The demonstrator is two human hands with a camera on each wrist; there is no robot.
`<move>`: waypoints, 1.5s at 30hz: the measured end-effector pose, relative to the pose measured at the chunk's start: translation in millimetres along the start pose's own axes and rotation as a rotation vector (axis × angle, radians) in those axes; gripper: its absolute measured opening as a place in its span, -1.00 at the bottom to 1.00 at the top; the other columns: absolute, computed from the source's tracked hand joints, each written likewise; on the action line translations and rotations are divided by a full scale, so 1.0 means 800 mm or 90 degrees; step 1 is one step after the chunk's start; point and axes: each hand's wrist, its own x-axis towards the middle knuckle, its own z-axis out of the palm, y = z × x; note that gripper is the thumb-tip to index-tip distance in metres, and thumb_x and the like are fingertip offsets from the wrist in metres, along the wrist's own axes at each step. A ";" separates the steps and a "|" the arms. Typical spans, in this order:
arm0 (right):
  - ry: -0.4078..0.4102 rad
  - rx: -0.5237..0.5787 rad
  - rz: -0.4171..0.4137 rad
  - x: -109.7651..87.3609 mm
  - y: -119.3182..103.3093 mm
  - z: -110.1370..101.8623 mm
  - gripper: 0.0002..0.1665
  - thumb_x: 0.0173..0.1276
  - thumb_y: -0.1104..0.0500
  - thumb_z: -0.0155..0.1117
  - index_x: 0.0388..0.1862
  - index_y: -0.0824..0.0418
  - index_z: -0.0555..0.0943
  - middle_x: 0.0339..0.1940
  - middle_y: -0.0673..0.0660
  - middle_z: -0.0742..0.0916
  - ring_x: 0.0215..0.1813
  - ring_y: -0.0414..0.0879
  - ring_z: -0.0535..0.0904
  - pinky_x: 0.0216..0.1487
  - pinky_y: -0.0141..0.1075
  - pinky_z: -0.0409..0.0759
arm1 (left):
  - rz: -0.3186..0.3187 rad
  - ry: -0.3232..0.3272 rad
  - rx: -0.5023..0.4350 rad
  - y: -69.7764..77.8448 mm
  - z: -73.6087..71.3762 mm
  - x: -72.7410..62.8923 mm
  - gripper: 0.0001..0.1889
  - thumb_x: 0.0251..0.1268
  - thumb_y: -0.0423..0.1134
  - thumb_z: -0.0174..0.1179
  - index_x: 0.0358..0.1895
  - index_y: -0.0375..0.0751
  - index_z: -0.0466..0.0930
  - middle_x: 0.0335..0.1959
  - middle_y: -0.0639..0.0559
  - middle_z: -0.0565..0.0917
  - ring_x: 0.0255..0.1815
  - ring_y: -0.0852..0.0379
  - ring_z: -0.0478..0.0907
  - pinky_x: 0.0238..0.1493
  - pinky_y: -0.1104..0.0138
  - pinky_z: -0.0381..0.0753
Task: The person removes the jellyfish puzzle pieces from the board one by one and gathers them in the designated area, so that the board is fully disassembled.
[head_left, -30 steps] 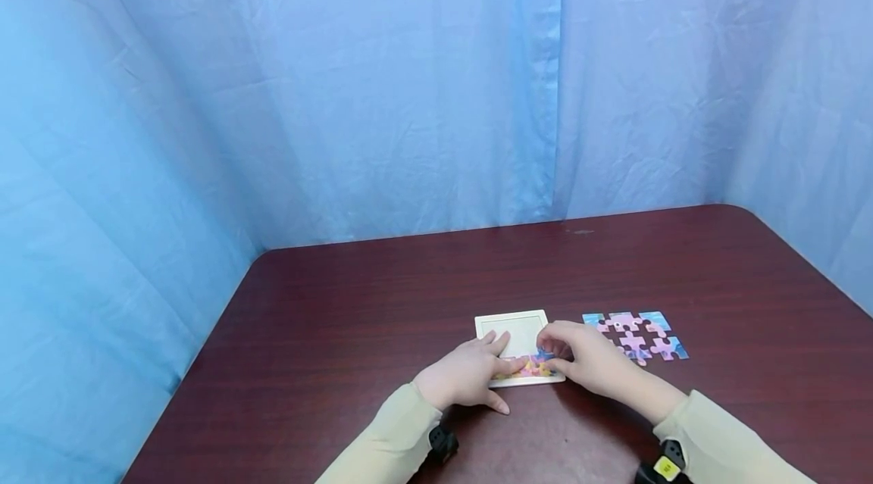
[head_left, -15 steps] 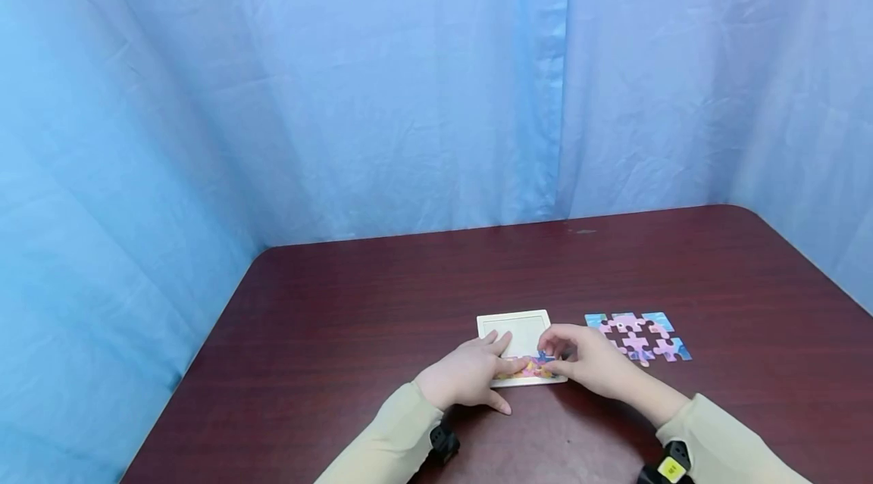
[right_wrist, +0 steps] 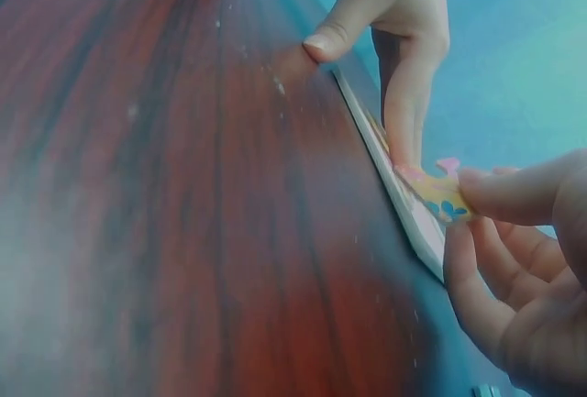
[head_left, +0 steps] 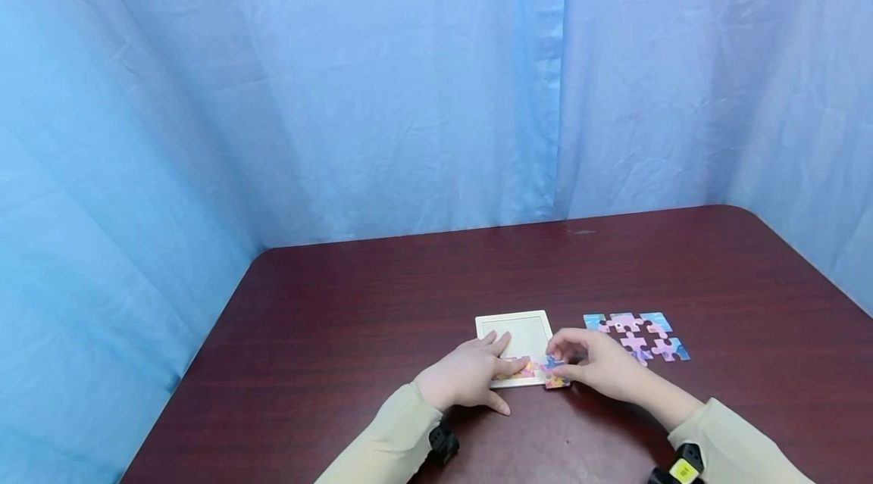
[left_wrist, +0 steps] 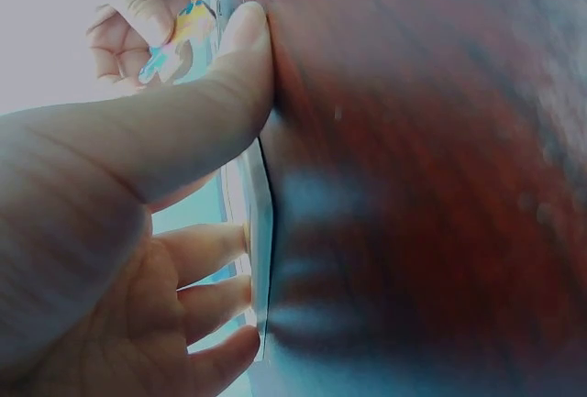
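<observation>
A cream puzzle frame (head_left: 513, 315) lies on the table, with a row of colourful jigsaw pieces along its near side. My left hand (head_left: 465, 374) rests on the frame, fingers spread and straight. Its index finger presses the pieces in that row, while the thumb touches the tabletop. Between thumb and fingers my right hand (head_left: 600, 364) pinches a jigsaw puzzle piece (right_wrist: 447, 197), yellow and pink with blue flowers. In the right wrist view this piece is raised and tilted over the frame's near right corner. In the left wrist view the piece (left_wrist: 188, 26) shows beyond the left thumb.
To the right of the frame lies a group of joined pink and blue jigsaw pieces (head_left: 637, 344) with gaps between them, partly behind the right hand. The dark red table (head_left: 382, 302) reaches back to blue curtains (head_left: 409, 90).
My right hand has moved slightly right and drawn the puzzle piece up out of the row, over the frame's right edge. The left hand has stayed in place.
</observation>
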 end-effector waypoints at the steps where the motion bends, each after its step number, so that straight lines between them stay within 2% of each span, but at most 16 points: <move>1: -0.005 0.008 0.002 -0.002 0.000 -0.001 -0.84 0.18 0.19 0.38 -0.28 0.15 0.58 -0.44 -0.02 0.58 -0.37 -0.33 0.48 -0.36 -0.41 0.46 | 0.001 0.000 0.002 0.000 0.000 0.000 -0.25 -0.01 0.16 0.33 0.35 0.26 0.34 0.44 -0.15 0.24 0.44 -0.09 0.21 0.37 0.32 0.24; 7: -0.004 -0.005 -0.001 -0.016 0.005 -0.014 -0.78 0.21 0.15 0.36 -0.18 0.18 0.63 -0.43 -0.04 0.59 -0.36 -0.34 0.48 -0.38 -0.41 0.48 | 0.008 0.002 0.010 -0.001 0.000 -0.001 -0.24 -0.01 0.16 0.34 0.35 0.25 0.34 0.43 -0.15 0.25 0.44 -0.10 0.20 0.38 0.31 0.23; 10: -0.001 -0.023 -0.006 -0.025 0.008 -0.023 -0.82 0.23 0.14 0.34 -0.18 0.14 0.65 -0.42 -0.08 0.59 -0.36 -0.35 0.47 -0.41 -0.41 0.47 | 0.008 0.003 0.008 0.000 -0.001 -0.001 -0.24 -0.02 0.16 0.34 0.35 0.25 0.34 0.43 -0.15 0.25 0.44 -0.09 0.19 0.38 0.31 0.23; 13: -0.005 -0.009 -0.013 -0.034 0.012 -0.033 -0.84 0.27 0.16 0.30 -0.18 0.14 0.65 -0.40 -0.06 0.59 -0.35 -0.33 0.47 -0.43 -0.40 0.47 | 0.007 0.004 0.011 0.001 -0.002 -0.002 -0.24 -0.02 0.16 0.34 0.36 0.25 0.34 0.44 -0.14 0.24 0.45 -0.09 0.19 0.38 0.32 0.22; 17: -0.004 -0.010 -0.010 -0.044 0.017 -0.047 -0.85 0.30 0.20 0.26 -0.15 0.14 0.65 -0.33 -0.06 0.61 -0.29 -0.36 0.48 -0.36 -0.41 0.49 | 0.010 0.008 0.020 0.000 -0.002 -0.004 -0.25 -0.02 0.16 0.34 0.35 0.24 0.35 0.43 -0.14 0.25 0.44 -0.09 0.20 0.38 0.32 0.22; 25: 0.028 -0.031 -0.011 -0.067 0.027 -0.072 -0.82 0.33 0.26 0.22 -0.12 0.25 0.63 -0.32 -0.18 0.60 -0.29 -0.37 0.47 -0.40 -0.42 0.46 | 0.008 0.005 0.014 0.001 -0.004 -0.006 -0.24 -0.01 0.15 0.34 0.36 0.26 0.33 0.43 -0.14 0.25 0.45 -0.08 0.19 0.40 0.32 0.20; 27: 0.043 -0.036 -0.003 -0.074 0.032 -0.079 -0.81 0.32 0.27 0.22 -0.10 0.26 0.62 -0.32 -0.19 0.60 -0.29 -0.36 0.48 -0.42 -0.41 0.48 | 0.008 0.002 0.013 0.001 -0.005 -0.006 -0.24 0.00 0.15 0.35 0.37 0.26 0.32 0.44 -0.14 0.24 0.46 -0.07 0.17 0.40 0.32 0.18; 33: 0.054 -0.050 0.065 -0.093 0.048 -0.106 -0.72 0.35 0.24 0.20 0.00 0.32 0.59 -0.24 -0.28 0.62 -0.26 -0.41 0.54 -0.39 -0.40 0.51 | 0.007 -0.001 0.013 0.002 -0.005 -0.006 -0.23 0.00 0.14 0.34 0.37 0.27 0.30 0.44 -0.13 0.24 0.47 -0.06 0.16 0.40 0.32 0.18; 40: 0.033 -0.029 0.083 -0.110 0.065 -0.129 -0.74 0.38 0.25 0.15 0.01 0.32 0.54 -0.37 -0.12 0.68 -0.45 -0.16 0.61 -0.44 -0.35 0.50 | 0.011 0.003 0.015 0.001 -0.003 -0.005 -0.23 0.00 0.14 0.34 0.37 0.26 0.31 0.44 -0.14 0.24 0.46 -0.07 0.16 0.40 0.30 0.19; 45: 0.043 -0.053 0.061 -0.117 0.077 -0.137 -0.77 0.36 0.29 0.16 -0.02 0.29 0.55 -0.44 -0.13 0.67 -0.50 -0.17 0.59 -0.47 -0.36 0.47 | 0.010 0.002 0.012 0.001 -0.003 -0.004 -0.23 0.00 0.14 0.34 0.37 0.26 0.31 0.44 -0.14 0.24 0.46 -0.08 0.16 0.40 0.30 0.18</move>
